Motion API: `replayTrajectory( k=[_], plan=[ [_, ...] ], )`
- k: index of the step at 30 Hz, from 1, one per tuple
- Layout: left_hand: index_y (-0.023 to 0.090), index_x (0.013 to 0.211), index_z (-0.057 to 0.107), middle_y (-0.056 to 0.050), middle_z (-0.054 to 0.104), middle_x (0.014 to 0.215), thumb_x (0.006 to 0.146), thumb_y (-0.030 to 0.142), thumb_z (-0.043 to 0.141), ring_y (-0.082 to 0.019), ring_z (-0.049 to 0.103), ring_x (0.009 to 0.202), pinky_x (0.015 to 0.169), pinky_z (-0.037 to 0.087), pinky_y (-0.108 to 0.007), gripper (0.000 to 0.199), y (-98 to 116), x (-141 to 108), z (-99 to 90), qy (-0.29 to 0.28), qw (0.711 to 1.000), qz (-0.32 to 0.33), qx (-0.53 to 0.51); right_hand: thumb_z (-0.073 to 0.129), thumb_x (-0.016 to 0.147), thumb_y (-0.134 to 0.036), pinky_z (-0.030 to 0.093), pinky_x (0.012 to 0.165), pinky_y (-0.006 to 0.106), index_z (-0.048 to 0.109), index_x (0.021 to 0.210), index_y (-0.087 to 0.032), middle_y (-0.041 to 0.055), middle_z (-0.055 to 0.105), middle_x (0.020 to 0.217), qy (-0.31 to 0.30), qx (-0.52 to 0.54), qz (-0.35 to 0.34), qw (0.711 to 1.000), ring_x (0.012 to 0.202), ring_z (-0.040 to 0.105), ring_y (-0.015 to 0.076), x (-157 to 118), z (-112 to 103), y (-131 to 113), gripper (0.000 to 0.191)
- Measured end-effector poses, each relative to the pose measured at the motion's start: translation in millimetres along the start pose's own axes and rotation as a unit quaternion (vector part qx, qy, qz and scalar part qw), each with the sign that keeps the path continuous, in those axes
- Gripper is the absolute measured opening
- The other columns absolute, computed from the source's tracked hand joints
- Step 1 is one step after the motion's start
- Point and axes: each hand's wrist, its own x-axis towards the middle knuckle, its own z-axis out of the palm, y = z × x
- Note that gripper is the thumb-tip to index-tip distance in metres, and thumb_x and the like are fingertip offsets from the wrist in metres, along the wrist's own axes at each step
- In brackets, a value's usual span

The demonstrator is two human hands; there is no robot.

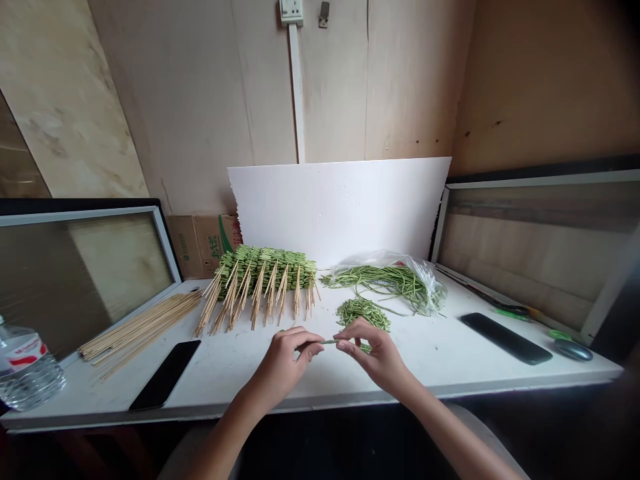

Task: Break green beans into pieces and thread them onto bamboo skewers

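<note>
Near the table's front edge, my left hand [290,360] and my right hand [373,353] face each other, each with its fingers pinched on a thin green bean piece [329,342] that spans the gap between them. Just behind my right hand lies a pile of short cut bean pieces [363,311]. Further back is a clear plastic bag [431,283] with long green beans [385,275] spilling from its left side. Stacked bean skewers [270,267] stand left of centre, their bare stick ends pointing toward me.
Loose bamboo sticks [145,327] and a black phone [166,375] lie at the left, beside a water bottle [27,367]. At the right are another dark phone [506,338], a mouse [573,350] and scissors [517,309]. A white board [340,210] stands behind.
</note>
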Motion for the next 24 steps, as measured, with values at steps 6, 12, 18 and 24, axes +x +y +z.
replayTrajectory(
  k=[6, 12, 18, 24],
  plan=[
    [0.022, 0.098, 0.078, -0.003, 0.074, 0.089, 0.097, 0.020, 0.067, -0.017, 0.068, 0.080, 0.073, 0.049, -0.026, 0.012, 0, 0, 4.0, 0.007, 1.000, 0.024, 0.014, 0.077, 0.089, -0.042, 0.047, 0.069, 0.033, 0.077, 0.095, -0.026, 0.0048, 0.071, 0.085, -0.012, -0.018, -0.005, 1.000, 0.081, 0.060, 0.0214, -2, 3, -4, 0.017],
    [0.021, 0.089, 0.075, -0.001, 0.071, 0.084, 0.096, 0.012, 0.063, -0.015, 0.063, 0.078, 0.072, 0.045, -0.025, 0.017, 9, -5, 9.1, -0.039, 0.998, 0.037, 0.018, 0.066, 0.097, -0.040, 0.044, 0.073, 0.034, 0.070, 0.085, -0.024, 0.0037, 0.065, 0.081, -0.016, -0.002, -0.013, 1.000, 0.080, 0.056, 0.0209, -7, 15, -9, 0.021],
    [0.019, 0.073, 0.070, 0.002, 0.068, 0.070, 0.085, -0.007, 0.054, -0.013, 0.060, 0.071, 0.079, 0.043, -0.027, 0.033, 5, -4, 11.8, -0.045, 0.995, 0.081, 0.036, 0.070, 0.095, -0.035, 0.044, 0.078, 0.035, 0.072, 0.080, -0.024, 0.0033, 0.064, 0.078, -0.045, 0.065, -0.007, 0.997, 0.082, 0.057, 0.0214, -9, 20, -9, 0.019],
    [0.019, 0.071, 0.071, 0.003, 0.071, 0.071, 0.085, -0.006, 0.055, -0.012, 0.063, 0.070, 0.084, 0.044, -0.029, 0.032, -20, -1, 28.3, -0.079, 0.993, 0.080, 0.042, 0.069, 0.089, -0.012, 0.043, 0.082, 0.034, 0.077, 0.079, -0.025, 0.0024, 0.068, 0.078, -0.123, 0.021, 0.020, 0.992, 0.087, 0.056, 0.0211, -4, 9, 9, 0.018]
  ],
)
